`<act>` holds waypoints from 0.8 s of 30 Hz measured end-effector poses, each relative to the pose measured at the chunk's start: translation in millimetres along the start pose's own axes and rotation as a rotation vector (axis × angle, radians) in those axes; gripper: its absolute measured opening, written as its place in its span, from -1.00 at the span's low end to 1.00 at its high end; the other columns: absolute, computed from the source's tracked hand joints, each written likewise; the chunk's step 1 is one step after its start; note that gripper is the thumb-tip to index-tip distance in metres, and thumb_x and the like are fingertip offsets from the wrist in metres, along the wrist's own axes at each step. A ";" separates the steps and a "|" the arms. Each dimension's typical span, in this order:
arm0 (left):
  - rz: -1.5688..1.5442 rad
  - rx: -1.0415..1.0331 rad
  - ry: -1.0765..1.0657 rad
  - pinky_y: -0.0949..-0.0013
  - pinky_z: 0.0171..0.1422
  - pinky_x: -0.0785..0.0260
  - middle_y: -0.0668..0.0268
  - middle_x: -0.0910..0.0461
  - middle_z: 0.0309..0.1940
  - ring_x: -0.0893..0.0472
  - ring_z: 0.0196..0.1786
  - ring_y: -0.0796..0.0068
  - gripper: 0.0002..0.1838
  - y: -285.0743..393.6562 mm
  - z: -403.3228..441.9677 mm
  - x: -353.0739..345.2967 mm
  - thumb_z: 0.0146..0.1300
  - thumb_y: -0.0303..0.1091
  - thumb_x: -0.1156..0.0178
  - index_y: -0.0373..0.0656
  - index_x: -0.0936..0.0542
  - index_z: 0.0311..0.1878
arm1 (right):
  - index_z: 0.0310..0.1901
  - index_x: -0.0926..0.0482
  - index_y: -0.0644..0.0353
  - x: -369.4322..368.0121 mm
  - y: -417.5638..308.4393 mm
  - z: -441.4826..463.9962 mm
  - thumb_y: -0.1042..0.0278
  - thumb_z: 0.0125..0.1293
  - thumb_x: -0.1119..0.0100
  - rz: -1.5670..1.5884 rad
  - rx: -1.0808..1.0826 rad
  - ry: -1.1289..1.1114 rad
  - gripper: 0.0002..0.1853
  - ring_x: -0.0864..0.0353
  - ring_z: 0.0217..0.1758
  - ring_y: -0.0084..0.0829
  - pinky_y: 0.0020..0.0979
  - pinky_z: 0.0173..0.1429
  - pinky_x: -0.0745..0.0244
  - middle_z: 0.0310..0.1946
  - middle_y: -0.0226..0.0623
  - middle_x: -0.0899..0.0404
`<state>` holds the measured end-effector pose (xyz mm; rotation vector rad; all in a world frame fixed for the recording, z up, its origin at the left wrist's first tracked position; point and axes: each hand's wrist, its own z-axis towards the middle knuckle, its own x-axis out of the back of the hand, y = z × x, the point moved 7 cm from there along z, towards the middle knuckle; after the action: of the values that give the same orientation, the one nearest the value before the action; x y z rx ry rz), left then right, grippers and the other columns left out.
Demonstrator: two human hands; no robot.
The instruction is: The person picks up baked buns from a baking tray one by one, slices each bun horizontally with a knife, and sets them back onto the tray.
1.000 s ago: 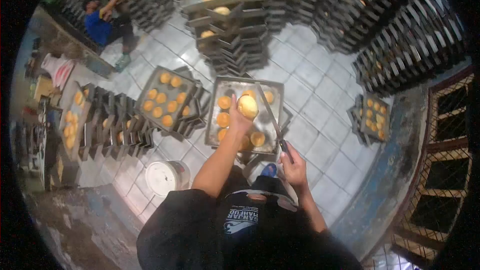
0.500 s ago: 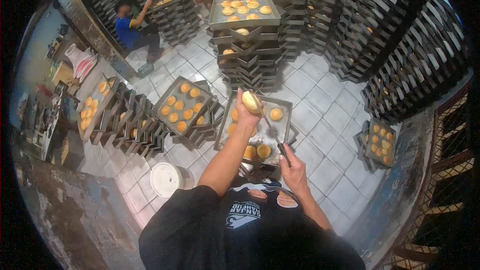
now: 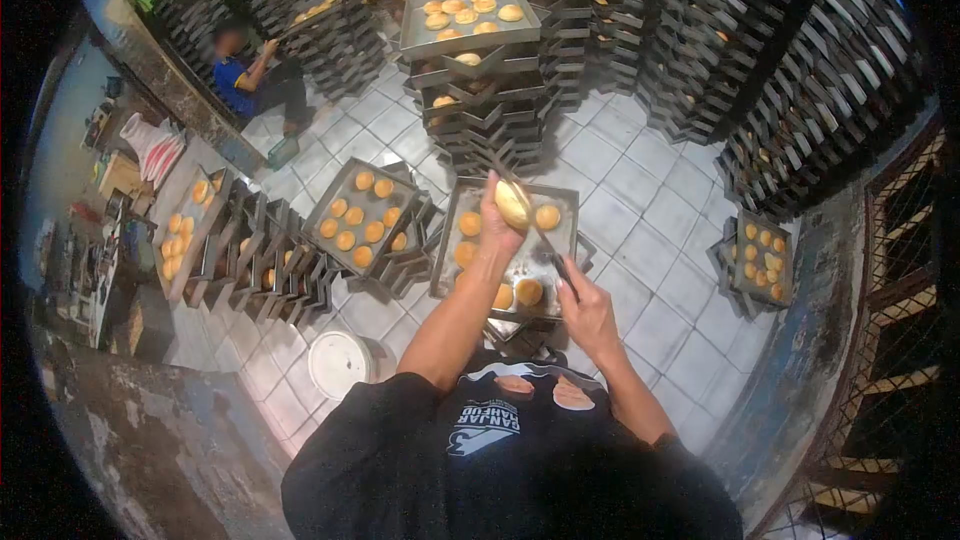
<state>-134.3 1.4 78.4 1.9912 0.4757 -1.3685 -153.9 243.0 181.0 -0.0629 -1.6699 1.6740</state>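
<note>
My left hand (image 3: 496, 228) is wrapped round a round golden bun (image 3: 513, 205), raised above a metal tray (image 3: 440, 285). In my right hand (image 3: 590, 318) is a knife (image 3: 548, 244) with a black handle and a long thin blade. The blade runs up against the right side of the bun; whether it has cut in, I cannot tell. Several browned buns (image 3: 529, 291) lie in the tray beneath, which has pale crumbs or powder on its bottom. My left forearm hides part of the tray.
Ahead rises a tall stack of trays (image 3: 470, 30) with buns on top. Lower tray stacks (image 3: 360, 215) stand to the left, a white bucket (image 3: 338, 365) near my left side. A small tray stack (image 3: 762, 260) is at right. A person in blue (image 3: 238, 80) sits far left.
My right hand has pushed the knife forward, closer to the bun, and its blade now reaches farther past it. The view has shifted slightly. My left hand still holds the bun.
</note>
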 end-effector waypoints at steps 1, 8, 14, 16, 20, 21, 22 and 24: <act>-0.027 -0.018 -0.012 0.36 -0.40 -0.45 0.40 -0.57 -0.45 -0.56 -0.42 0.43 -0.57 11.8 0.9 -1.7 0.37 0.21 -0.25 0.01 -0.61 -0.24 | 0.35 -0.46 0.38 1.2 -0.7 -15.2 0.47 0.42 -0.15 -0.019 0.055 0.026 -0.52 -0.70 -0.01 0.20 -0.10 0.01 -0.59 -0.04 0.35 -0.63; 0.168 0.004 0.021 0.39 -0.34 -0.52 0.39 -0.63 -0.41 -0.62 -0.37 0.46 -0.55 -20.9 -28.0 -6.1 0.35 0.25 -0.27 0.02 -0.61 -0.21 | 0.36 -0.45 0.35 -7.4 -6.4 2.2 0.43 0.45 -0.13 -0.053 0.108 0.113 -0.53 -0.71 -0.09 0.20 -0.06 -0.04 -0.59 -0.14 0.33 -0.64; 0.043 -0.038 -0.035 0.36 -0.30 -0.51 0.45 -0.59 -0.44 -0.60 -0.38 0.49 -0.54 22.5 -12.9 6.0 0.36 0.26 -0.25 0.01 -0.62 -0.19 | 0.34 -0.48 0.32 -11.7 -11.4 -18.3 0.39 0.46 -0.16 -0.090 0.134 0.081 -0.54 -0.69 -0.23 0.21 -0.17 -0.14 -0.59 -0.29 0.23 -0.67; 0.109 -0.067 0.013 0.37 -0.29 -0.51 0.45 -0.60 -0.43 -0.60 -0.37 0.50 -0.53 30.2 -26.5 -0.8 0.37 0.26 -0.25 0.00 -0.61 -0.19 | 0.34 -0.47 0.33 -13.5 -1.0 -40.2 0.39 0.46 -0.16 -0.029 0.046 0.057 -0.54 -0.68 -0.29 0.19 -0.19 -0.15 -0.59 -0.35 0.18 -0.67; 0.258 -0.075 0.058 0.38 -0.27 -0.51 0.44 -0.61 -0.38 -0.61 -0.33 0.52 -0.51 -6.2 -37.8 9.8 0.38 0.29 -0.21 0.00 -0.60 -0.18 | 0.35 -0.48 0.26 -20.6 -1.9 -19.6 0.37 0.46 -0.15 -0.042 0.014 0.115 -0.54 -0.70 -0.24 0.19 -0.17 -0.15 -0.59 -0.31 0.20 -0.68; 0.258 -0.027 0.038 0.38 -0.25 -0.51 0.44 -0.61 -0.37 -0.61 -0.32 0.52 -0.50 -15.8 -40.0 9.5 0.38 0.31 -0.20 0.01 -0.60 -0.18 | 0.35 -0.48 0.26 -20.9 -4.2 -7.6 0.37 0.46 -0.15 -0.042 0.007 0.122 -0.54 -0.70 -0.24 0.19 -0.17 -0.15 -0.59 -0.31 0.20 -0.68; 0.244 -0.023 0.032 0.37 -0.24 -0.50 0.45 -0.61 -0.36 -0.61 -0.30 0.52 -0.47 -17.2 -38.0 11.2 0.38 0.35 -0.16 0.02 -0.60 -0.17 | 0.36 -0.48 0.25 -22.7 -5.3 3.8 0.38 0.45 -0.14 -0.071 -0.011 0.097 -0.53 -0.70 -0.21 0.19 -0.09 -0.13 -0.56 -0.31 0.23 -0.65; 0.252 -0.040 0.049 0.37 -0.24 -0.50 0.45 -0.61 -0.37 -0.60 -0.30 0.52 -0.46 -0.3 -30.3 14.1 0.38 0.37 -0.14 0.02 -0.59 -0.17 | 0.35 -0.49 0.25 -22.8 -9.1 8.2 0.39 0.43 -0.14 -0.129 -0.016 0.059 -0.53 -0.69 -0.17 0.21 0.01 -0.10 -0.54 -0.28 0.28 -0.63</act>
<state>-108.6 21.8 72.2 1.9795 0.2613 -1.1485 -137.8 222.8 179.6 -0.0115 -1.6089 1.5489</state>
